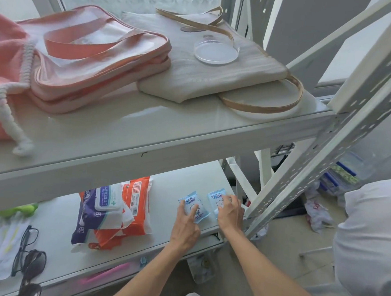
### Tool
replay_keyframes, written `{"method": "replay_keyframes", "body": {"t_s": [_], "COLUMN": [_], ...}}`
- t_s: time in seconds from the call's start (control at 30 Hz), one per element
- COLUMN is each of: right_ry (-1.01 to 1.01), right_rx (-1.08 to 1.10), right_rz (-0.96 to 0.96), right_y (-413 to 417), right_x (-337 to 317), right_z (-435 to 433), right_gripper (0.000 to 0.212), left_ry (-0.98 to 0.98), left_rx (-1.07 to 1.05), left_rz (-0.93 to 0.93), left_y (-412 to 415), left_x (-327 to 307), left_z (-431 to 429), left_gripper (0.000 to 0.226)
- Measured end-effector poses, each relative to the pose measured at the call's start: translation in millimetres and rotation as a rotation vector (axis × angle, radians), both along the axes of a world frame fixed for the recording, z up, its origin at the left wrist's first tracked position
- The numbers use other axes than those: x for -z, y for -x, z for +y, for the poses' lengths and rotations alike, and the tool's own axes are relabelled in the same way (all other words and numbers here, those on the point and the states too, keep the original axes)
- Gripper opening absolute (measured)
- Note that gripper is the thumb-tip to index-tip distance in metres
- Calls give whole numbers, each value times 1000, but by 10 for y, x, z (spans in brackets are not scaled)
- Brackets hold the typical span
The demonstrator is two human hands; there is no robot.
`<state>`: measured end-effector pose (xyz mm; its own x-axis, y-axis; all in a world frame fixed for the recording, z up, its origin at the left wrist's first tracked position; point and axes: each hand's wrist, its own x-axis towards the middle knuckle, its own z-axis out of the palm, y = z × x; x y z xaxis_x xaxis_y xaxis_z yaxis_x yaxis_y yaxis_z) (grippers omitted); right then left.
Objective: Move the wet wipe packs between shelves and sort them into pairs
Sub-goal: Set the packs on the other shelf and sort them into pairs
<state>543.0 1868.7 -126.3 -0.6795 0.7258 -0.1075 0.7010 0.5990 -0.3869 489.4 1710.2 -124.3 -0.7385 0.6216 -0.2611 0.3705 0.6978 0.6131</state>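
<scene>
Two small light-blue wet wipe packs lie side by side on the lower shelf [178, 181] near its right end. My left hand [185, 228] holds the left blue pack [194, 205], thumb on its left edge and fingers on top. My right hand [230, 214] rests on the right blue pack [215, 199] with its fingers bent over it. To the left, a purple-and-white wipe pack [97, 212] lies on top of an orange wipe pack [137, 204].
The upper shelf [145, 130] carries a pink bag [92, 55], a beige tote [209, 68] with a clear round dish [216, 52] on it, and a pink drawstring pouch [0, 74]. Glasses [27, 249] lie at the lower shelf's left. A perforated white upright [323, 156] stands right of my hands.
</scene>
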Motion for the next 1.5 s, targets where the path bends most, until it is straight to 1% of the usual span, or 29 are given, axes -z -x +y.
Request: {"method": "replay_keyframes", "body": {"t_s": [0.07, 0.17, 0.43, 0.6, 0.67, 0.8, 0.93, 1.0, 1.07, 1.13, 1.2, 1.27, 1.33, 1.37, 1.4, 1.43, 1.47, 1.5], "right_ry": [0, 44, 91, 16, 1, 18, 16, -35, -66, -43, 20, 170, 404, 525, 623, 678, 698, 706], "right_rx": [72, 127, 168, 102, 84, 63, 66, 72, 21, -64, -133, -186, -239, -265, -284, -294, -288, -265], "right_rz": [40, 47, -24, -86, -101, -122, -135, -126, -93, -54, -4, 81, 107, 82, 46, 10, -2, 33], "right_y": [-35, -68, -152, -225, -217, -143, -95, -70, 13, 186, 447, 743, 1010, 1122, 1216, 1295, 1346, 1379], "right_x": [18, 4, -105, -126, -105, -50, -59, -148, -265, -404, -516, -631, -754, -780, -775, -739, -692, -665], "right_z": [11, -11, 122, 187, 178, 134, 131, 110, 37, -116, -308, -544, -862, -1049, -1238, -1417, -1558, -1669], "right_gripper": [23, 16, 24, 22, 24, 34, 30, 27, 28, 32, 32, 29, 26, 27, 31, 39, 52, 71], "left_ry": [43, 86, 123, 143, 144, 159, 165, 136, 97, 40, -37, -125, -224, -236, -207, -154, -87, -12], "left_rx": [65, 135, 217, 243, 239, 234, 215, 171, 114, 35, -80, -203, -351, -451, -567, -674, -757, -810], "left_rz": [-16, -25, -53, -70, -77, -73, -92, -106, -97, -51, 11, 125, 344, 462, 532, 538, 486, 397], "left_y": [1, 6, -56, -17, -13, -15, 30, 89, 180, 286, 400, 525, 676, 780, 891, 993, 1079, 1139], "left_x": [15, -27, -79, -149, -177, -177, -223, -280, -366, -471, -637, -853, -1080, -1142, -1160, -1160, -1136, -1095], "left_z": [-26, -12, 219, 332, 332, 243, 108, 31, -32, -82, -147, -248, -430, -573, -752, -954, -1165, -1368], "left_gripper": [67, 68, 69, 73, 73, 75, 72, 70, 68, 60, 47, 35, 27, 25, 22, 19, 20, 27]}}
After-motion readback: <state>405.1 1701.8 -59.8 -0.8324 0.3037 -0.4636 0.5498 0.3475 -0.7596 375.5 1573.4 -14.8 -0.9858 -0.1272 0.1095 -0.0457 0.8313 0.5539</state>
